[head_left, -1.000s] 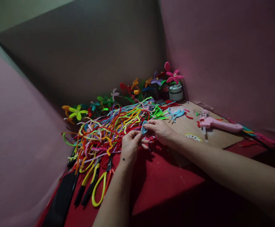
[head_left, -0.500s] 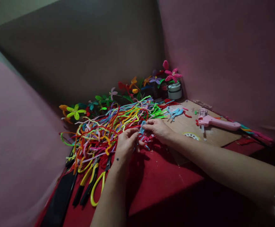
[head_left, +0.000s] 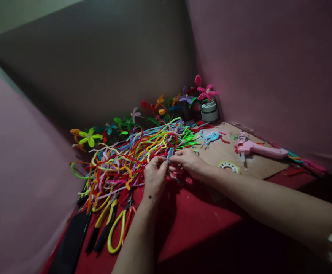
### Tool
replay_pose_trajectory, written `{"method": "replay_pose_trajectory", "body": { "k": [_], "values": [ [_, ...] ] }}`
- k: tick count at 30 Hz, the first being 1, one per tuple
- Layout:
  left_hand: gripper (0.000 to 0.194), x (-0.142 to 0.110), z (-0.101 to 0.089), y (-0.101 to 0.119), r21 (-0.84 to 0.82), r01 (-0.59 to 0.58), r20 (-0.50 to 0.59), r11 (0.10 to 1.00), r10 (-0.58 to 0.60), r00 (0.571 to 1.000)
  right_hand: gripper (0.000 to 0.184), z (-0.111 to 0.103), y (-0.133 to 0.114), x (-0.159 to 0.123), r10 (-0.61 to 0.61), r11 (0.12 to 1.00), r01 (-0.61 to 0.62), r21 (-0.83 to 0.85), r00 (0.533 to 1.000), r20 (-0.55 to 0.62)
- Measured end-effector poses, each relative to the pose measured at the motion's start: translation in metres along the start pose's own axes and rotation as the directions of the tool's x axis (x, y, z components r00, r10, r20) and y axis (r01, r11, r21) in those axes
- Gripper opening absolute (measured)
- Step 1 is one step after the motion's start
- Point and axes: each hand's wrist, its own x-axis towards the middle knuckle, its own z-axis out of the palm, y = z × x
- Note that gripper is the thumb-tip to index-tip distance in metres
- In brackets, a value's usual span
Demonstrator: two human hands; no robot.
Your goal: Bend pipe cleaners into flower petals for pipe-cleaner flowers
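My left hand (head_left: 153, 177) and my right hand (head_left: 189, 161) meet over the red cloth (head_left: 194, 217), both pinched on a small light-blue pipe-cleaner piece (head_left: 170, 153) held between their fingertips. Just behind the hands lies a big tangled heap of coloured pipe cleaners (head_left: 131, 156). A few light-blue pipe-cleaner bits (head_left: 210, 137) lie to the right of the heap on a wooden board (head_left: 257, 163).
A pink glue gun (head_left: 258, 149) and a tape roll (head_left: 229, 166) lie on the board. Yellow-handled scissors (head_left: 118, 226) and pliers (head_left: 104, 226) lie front left. Finished pipe-cleaner flowers (head_left: 90, 136) line the back wall, some beside a white container (head_left: 209, 111). Pink panels close in left and right.
Both hands have drawn closer together and shifted slightly left with the light-blue piece; the left fingers now pinch it too. The view has shifted a little.
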Motion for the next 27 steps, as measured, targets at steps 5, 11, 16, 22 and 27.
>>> {"method": "replay_pose_trajectory", "body": {
  "k": [5,11,16,22,27],
  "values": [
    [0.013,0.0,0.002,-0.003,0.07,0.059,-0.009,0.996,-0.059,0.998,0.014,0.001,0.002,0.001,-0.054,0.993,0.037,-0.116,0.988,-0.146],
    [0.01,0.001,0.004,-0.011,0.118,0.006,0.007,0.993,-0.007,1.0,0.01,0.002,0.002,-0.001,-0.089,0.992,0.083,-0.09,0.994,-0.064],
    [0.01,0.0,0.002,-0.009,0.135,0.022,0.054,0.991,-0.03,0.998,0.009,0.001,0.003,0.0,-0.139,0.988,0.136,-0.07,0.99,-0.038],
    [0.008,-0.002,0.001,-0.001,0.121,0.097,0.068,0.988,-0.105,0.992,0.003,-0.002,0.006,0.001,-0.138,0.989,0.136,-0.062,0.989,-0.044],
    [0.006,-0.005,0.003,0.005,0.169,0.084,0.106,0.982,-0.103,0.989,0.014,-0.006,-0.003,0.002,-0.137,0.99,0.139,0.028,0.988,-0.07]
  ]
}}
